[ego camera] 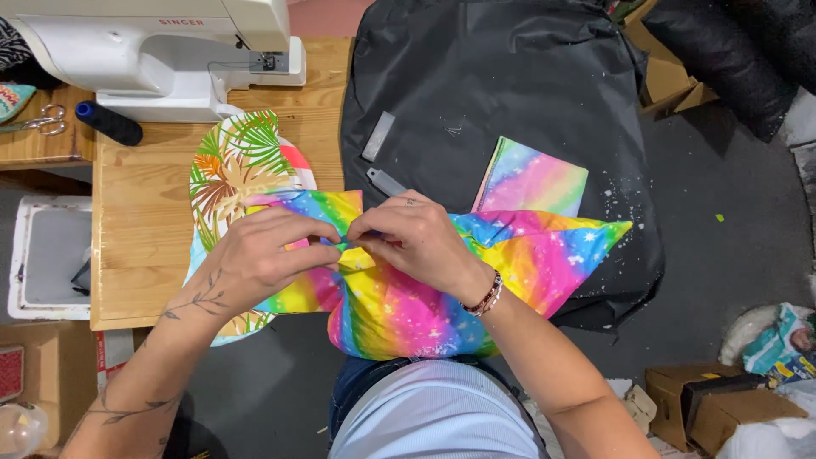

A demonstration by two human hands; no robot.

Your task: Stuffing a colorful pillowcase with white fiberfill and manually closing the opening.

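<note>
Both hands pinch a fold in rainbow fabric at the middle of the frame.

The left hand and right hand meet, fingers pressed together on the rainbow fabric, which drapes over the person's lap beside the wooden counter. A white sewing machine stands upper left; a palm-print cloth lies below it.

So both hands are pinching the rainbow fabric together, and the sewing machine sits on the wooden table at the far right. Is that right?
Not quite. The head view shows the white sewing machine at the far left of the wooden table, not the right. The rest holds: the left hand and right hand pinch the rainbow fabric together.
</note>
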